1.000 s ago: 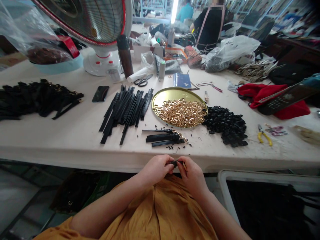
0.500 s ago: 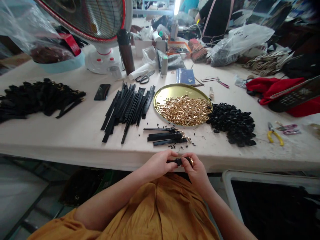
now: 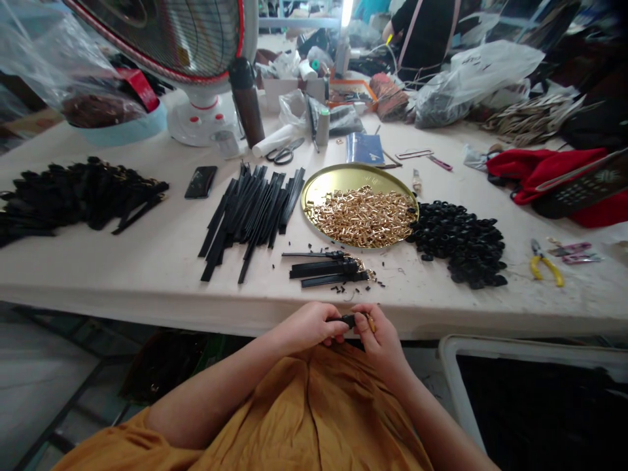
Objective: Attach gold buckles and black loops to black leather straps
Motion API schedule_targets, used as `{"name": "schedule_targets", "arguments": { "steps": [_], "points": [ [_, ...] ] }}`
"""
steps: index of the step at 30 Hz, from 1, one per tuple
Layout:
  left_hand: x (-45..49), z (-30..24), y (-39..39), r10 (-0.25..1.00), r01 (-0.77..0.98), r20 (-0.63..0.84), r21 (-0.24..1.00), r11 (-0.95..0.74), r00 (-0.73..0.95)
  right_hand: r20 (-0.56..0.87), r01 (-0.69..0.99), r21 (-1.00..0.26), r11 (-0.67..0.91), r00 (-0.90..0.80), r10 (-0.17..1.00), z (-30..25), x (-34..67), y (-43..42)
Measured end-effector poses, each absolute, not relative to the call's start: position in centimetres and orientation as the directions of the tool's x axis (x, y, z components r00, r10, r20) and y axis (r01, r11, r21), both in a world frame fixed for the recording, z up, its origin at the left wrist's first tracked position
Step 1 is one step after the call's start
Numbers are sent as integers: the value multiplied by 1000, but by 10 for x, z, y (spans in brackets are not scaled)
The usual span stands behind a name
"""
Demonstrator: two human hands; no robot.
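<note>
Both hands are closed on one black strap point(image 3: 348, 320) with a gold buckle point(image 3: 370, 322), held above my lap at the table's front edge. My left hand point(image 3: 316, 324) pinches the strap's left part. My right hand point(image 3: 377, 333) grips the buckle end, and its fingers partly hide the metal. Just beyond them lie several black straps with gold buckles point(image 3: 328, 269), with small black bits around. Behind these are a gold tray point(image 3: 333, 175) heaped with gold buckles point(image 3: 363, 216), a pile of black loops point(image 3: 458, 239), and a spread of plain black straps point(image 3: 252, 209).
A heap of buckled black straps point(image 3: 83, 196) and a phone point(image 3: 201, 182) lie left. Yellow-handled pliers point(image 3: 545, 267) are at right. Scissors point(image 3: 284, 152), a fan point(image 3: 196, 124) and a blue booklet point(image 3: 364, 150) stand farther back. A white-rimmed bin point(image 3: 449, 366) is beside my right arm.
Both hands have shifted slightly, still on the strap. The left fingers have curled further beneath it, and the right hand has turned a little around the buckle end.
</note>
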State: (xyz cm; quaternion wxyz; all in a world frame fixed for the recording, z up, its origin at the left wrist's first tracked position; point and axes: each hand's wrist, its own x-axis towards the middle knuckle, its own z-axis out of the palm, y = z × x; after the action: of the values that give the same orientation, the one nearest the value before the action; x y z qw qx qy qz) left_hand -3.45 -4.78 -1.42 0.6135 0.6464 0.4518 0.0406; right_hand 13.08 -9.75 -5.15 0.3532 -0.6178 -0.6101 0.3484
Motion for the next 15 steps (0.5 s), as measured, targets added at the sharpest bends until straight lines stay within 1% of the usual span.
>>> {"name": "schedule_targets", "arguments": {
  "steps": [3, 6, 8, 10, 12, 15],
  "points": [
    [-31, -11, -52, 669, 543, -457, 834, 94, 586, 17, 525, -849, 62, -90, 996, -49, 134, -100],
    [-25, -8, -54, 686, 574, -404, 819, -24, 605, 1, 470, -879, 86, -177, 984, -47, 137, -102],
    [-22, -3, -54, 677, 580, -386, 811, -75, 627, -18, 414, -908, 67, -197, 980, -47, 139, -102],
    [-23, 3, -52, 666, 570, -368, 815, -105, 649, -39, 337, -941, 20, -169, 985, -47, 139, -101],
    [-26, 10, -50, 685, 592, -348, 792, -150, 640, -45, 303, -953, -15, -95, 994, -49, 138, -99],
    [-31, 17, -48, 753, 692, -316, 678, -246, 577, -17, 366, -930, -1, -40, 999, -50, 136, -93]
  ]
}}
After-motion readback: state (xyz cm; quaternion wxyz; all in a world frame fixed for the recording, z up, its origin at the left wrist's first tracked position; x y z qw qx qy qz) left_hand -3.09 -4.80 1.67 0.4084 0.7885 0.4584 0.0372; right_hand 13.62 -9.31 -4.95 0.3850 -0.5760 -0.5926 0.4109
